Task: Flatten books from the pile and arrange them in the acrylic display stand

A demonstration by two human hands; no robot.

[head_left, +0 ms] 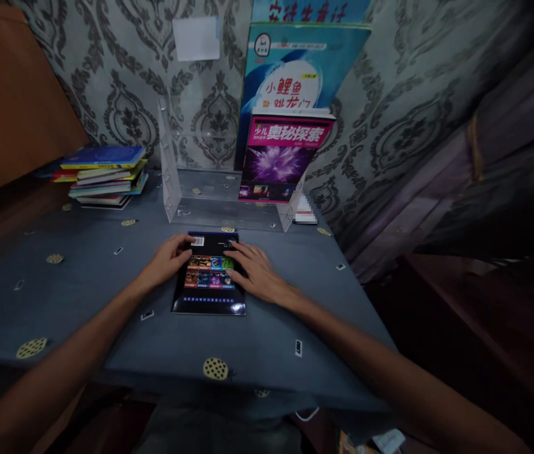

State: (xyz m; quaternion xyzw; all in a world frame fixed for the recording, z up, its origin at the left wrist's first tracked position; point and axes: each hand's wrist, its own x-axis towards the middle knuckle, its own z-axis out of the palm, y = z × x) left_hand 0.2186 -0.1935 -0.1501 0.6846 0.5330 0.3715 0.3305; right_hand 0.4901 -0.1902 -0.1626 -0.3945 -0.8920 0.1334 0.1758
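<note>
A black book [210, 306] lies flat on the cloth-covered table, with a barcode at its top left and rows of small coloured pictures across its middle. My left hand [168, 260] rests at its left edge, thumb and fingers apart and touching the upper left part. From the other side my right hand [260, 272] lies over the right edge, its fingers stretched out and spread on the book. Neither hand is closed round it. Behind the book stands a clear acrylic rack [210, 211], with a pink and purple book [280, 157] leaning upright at its right side.
Larger blue books [309, 53] stand behind the purple one, against the patterned wall. A stack of books [106, 176] sits at the back left. A small pixelated item [305, 208] lies right of the rack. The tablecloth [172, 353] drops at the front edge.
</note>
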